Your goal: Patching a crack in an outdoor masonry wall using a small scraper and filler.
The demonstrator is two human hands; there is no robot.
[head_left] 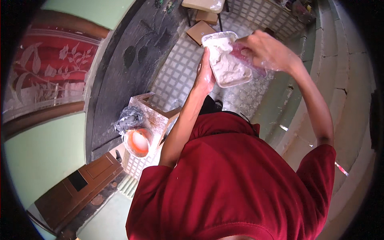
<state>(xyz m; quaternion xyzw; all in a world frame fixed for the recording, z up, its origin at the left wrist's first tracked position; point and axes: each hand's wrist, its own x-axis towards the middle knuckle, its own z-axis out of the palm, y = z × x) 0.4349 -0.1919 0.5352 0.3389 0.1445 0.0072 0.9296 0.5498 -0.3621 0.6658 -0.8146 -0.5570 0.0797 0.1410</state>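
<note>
container: a clear, shallow, rounded-rectangular tub (234, 85) is held out ahead of you, above the floor, tilted so its inside faces you.
contents: thick white paste (230, 71) covers most of the tub's inside, its surface uneven and ridged.
left hand: your left hand (205, 76) grips the tub along its left side, thumb up by the rim; white smears are noted on the skin.
right hand: your right hand (260, 49) has its fingers closed on a reddish, see-through tool (240, 52) at the tub's right side; white residue shows near your wrist.
tool: it lies across the right part of the tub; its exact shape is partly hidden by your fingers.
bucket: an orange bucket (144, 151) with white matter inside stands to your left, well apart from the tub.
bag: a crumpled grey plastic bag (131, 117) sits just beside the bucket.
floor: patterned tile (170, 74), with white marks beyond your feet.
far end: a pale-seated stool (206, 4) stands near a cardboard box (200, 33).
clothing: you wear a dark red shirt (236, 172).
</note>
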